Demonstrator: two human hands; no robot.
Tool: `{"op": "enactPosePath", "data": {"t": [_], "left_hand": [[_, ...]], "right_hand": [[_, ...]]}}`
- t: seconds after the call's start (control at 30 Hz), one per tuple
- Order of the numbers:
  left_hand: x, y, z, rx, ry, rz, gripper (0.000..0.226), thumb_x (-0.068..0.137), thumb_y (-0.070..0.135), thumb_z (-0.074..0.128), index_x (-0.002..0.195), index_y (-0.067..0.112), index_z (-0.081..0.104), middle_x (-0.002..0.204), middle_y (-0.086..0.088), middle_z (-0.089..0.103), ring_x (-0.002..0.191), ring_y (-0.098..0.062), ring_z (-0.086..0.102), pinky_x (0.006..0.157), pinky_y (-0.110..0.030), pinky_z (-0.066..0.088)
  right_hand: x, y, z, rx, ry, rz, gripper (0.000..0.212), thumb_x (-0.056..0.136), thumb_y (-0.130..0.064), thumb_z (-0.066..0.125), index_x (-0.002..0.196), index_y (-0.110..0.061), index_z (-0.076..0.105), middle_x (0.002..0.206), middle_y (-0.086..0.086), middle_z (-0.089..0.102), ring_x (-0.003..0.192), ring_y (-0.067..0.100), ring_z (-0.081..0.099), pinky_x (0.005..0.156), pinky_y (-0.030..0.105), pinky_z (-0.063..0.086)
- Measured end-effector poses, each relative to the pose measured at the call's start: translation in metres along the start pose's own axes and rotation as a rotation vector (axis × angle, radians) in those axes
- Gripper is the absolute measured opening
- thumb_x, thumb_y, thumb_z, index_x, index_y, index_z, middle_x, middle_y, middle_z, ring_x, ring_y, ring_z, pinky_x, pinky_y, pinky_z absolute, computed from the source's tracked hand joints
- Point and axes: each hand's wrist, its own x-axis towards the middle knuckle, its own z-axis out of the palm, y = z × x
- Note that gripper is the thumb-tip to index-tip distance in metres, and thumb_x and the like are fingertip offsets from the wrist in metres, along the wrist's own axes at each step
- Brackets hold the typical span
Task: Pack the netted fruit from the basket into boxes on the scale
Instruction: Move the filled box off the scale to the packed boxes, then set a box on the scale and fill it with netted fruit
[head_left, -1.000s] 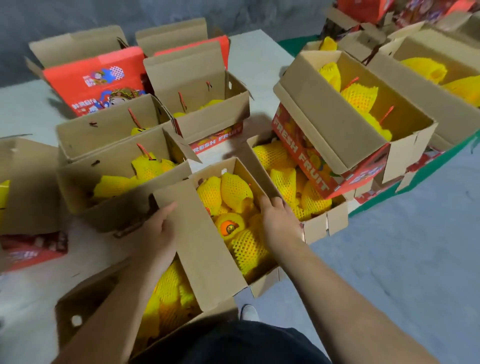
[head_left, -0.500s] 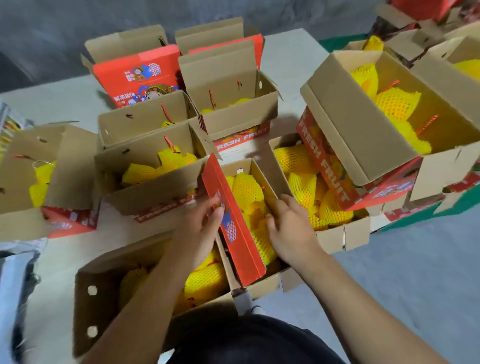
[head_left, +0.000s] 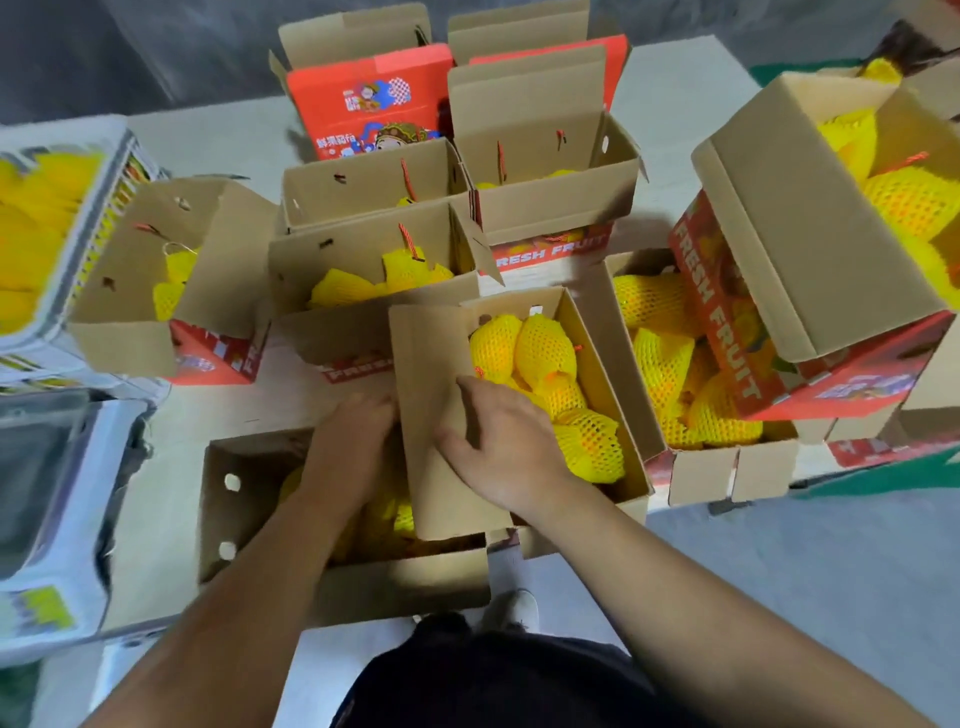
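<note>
Head view: right hand (head_left: 496, 447) flat, fingers spread on box flap (head_left: 441, 415); left hand (head_left: 353, 436) grip behind flap, cannot tell

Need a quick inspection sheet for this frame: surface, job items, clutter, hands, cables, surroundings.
Surface: pale floor, crowded with boxes.
Job's things: centre box holds netted fruit; its flap is folded partway over the fruit. No scale or basket seen.
Clutter: open boxes with yellow netted fruit all around; one tilted box rests on another; white crates at left.
Hands: left hand at the flap's left edge, grip unclear; right hand flat on the flap.
Cables: nothing seen.
Surroundings: grey wall, green mat at right.
</note>
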Motion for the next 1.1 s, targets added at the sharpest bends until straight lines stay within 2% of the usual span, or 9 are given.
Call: {"op": "enactPosePath", "data": {"t": [0.13, 0.27, 0.4, 0.6, 0.7, 0.83, 0.93, 1.03, 1.1], "left_hand": [[-0.004, -0.033, -0.012, -0.027, 0.127, 0.061, 0.026, 0.103, 0.02, 0.062, 0.124, 0.027, 0.074, 0.123, 0.001, 0.074, 0.116, -0.025, 0.066, 0.107, -0.048, 0.05], [0.001, -0.09, -0.024, -0.01, 0.193, -0.195, 0.024, 0.103, 0.025, 0.063, 0.123, 0.016, 0.074, 0.109, -0.015, 0.075, 0.105, -0.041, 0.065, 0.09, -0.047, 0.04], [0.013, -0.142, -0.038, 0.02, 0.135, -0.343, 0.027, 0.107, 0.025, 0.057, 0.127, 0.013, 0.072, 0.117, -0.023, 0.072, 0.111, -0.046, 0.063, 0.094, -0.051, 0.043], [0.02, -0.123, -0.037, 0.06, 0.024, 0.06, 0.03, 0.104, 0.035, 0.052, 0.117, 0.022, 0.077, 0.117, -0.008, 0.075, 0.109, -0.038, 0.065, 0.092, -0.046, 0.045], [0.017, -0.11, -0.033, -0.006, -0.019, 0.254, 0.027, 0.103, 0.042, 0.056, 0.119, 0.031, 0.075, 0.12, 0.007, 0.074, 0.115, -0.028, 0.062, 0.097, -0.039, 0.037], [-0.004, -0.152, -0.057, -0.026, 0.12, 0.24, 0.033, 0.096, 0.037, 0.071, 0.127, 0.026, 0.071, 0.128, 0.003, 0.07, 0.118, -0.029, 0.062, 0.098, -0.042, 0.042], [-0.038, -0.236, -0.075, 0.055, 0.312, -0.06, 0.034, 0.093, 0.031, 0.071, 0.12, 0.012, 0.064, 0.113, -0.016, 0.066, 0.101, -0.041, 0.063, 0.081, -0.048, 0.051], [-0.08, -0.275, -0.063, -0.286, 0.114, -0.347, 0.021, 0.099, 0.014, 0.068, 0.115, 0.001, 0.063, 0.102, -0.023, 0.061, 0.098, -0.045, 0.066, 0.07, -0.034, 0.048], [-0.089, -0.276, -0.053, -0.588, -0.024, -0.599, 0.027, 0.108, 0.023, 0.055, 0.116, 0.0, 0.065, 0.084, -0.015, 0.058, 0.089, -0.04, 0.066, 0.063, -0.033, 0.039]], "right_hand": [[0.0, 0.0, 0.002, -0.08, -0.045, 0.041, 0.065, 0.098, -0.059, 0.05, 0.155, -0.032, 0.034, 0.146, 0.005, 0.056, 0.137, 0.031, 0.045, 0.113, 0.044, 0.035], [0.0, -0.01, 0.011, -0.207, -0.042, 0.088, 0.06, 0.098, -0.051, 0.052, 0.154, -0.039, 0.033, 0.144, 0.006, 0.053, 0.134, 0.034, 0.044, 0.111, 0.046, 0.032], [0.003, -0.019, 0.03, -0.541, -0.076, 0.139, 0.048, 0.1, -0.025, 0.048, 0.148, -0.031, 0.05, 0.15, 0.004, 0.035, 0.142, 0.03, 0.031, 0.118, 0.045, 0.023], [0.006, -0.048, 0.051, -0.563, 0.033, 0.285, 0.046, 0.099, -0.015, 0.047, 0.143, -0.031, 0.043, 0.173, 0.013, -0.009, 0.157, 0.038, -0.019, 0.123, 0.054, -0.014], [-0.002, -0.083, 0.08, -0.311, 0.156, 0.239, 0.044, 0.101, -0.03, 0.045, 0.145, -0.032, 0.043, 0.166, 0.011, 0.023, 0.154, 0.036, 0.015, 0.122, 0.052, 0.011], [-0.024, -0.124, 0.116, 0.553, 0.154, 0.436, 0.035, 0.107, -0.03, 0.045, 0.141, -0.025, 0.053, 0.136, 0.006, 0.064, 0.122, 0.023, 0.06, 0.096, 0.035, 0.047], [-0.038, -0.133, 0.135, 0.701, 0.15, 0.447, 0.04, 0.101, -0.035, 0.062, 0.14, -0.038, 0.052, 0.129, -0.007, 0.068, 0.115, 0.013, 0.064, 0.1, 0.037, 0.051], [-0.038, -0.141, 0.149, 0.677, 0.16, 0.453, 0.061, 0.094, -0.004, 0.055, 0.142, -0.042, 0.051, 0.125, -0.008, 0.069, 0.111, 0.015, 0.065, 0.088, 0.035, 0.056], [-0.038, -0.147, 0.148, 0.765, 0.18, 0.514, 0.06, 0.095, 0.004, 0.048, 0.136, -0.039, 0.059, 0.12, -0.004, 0.073, 0.106, 0.018, 0.069, 0.08, 0.035, 0.06]]}}
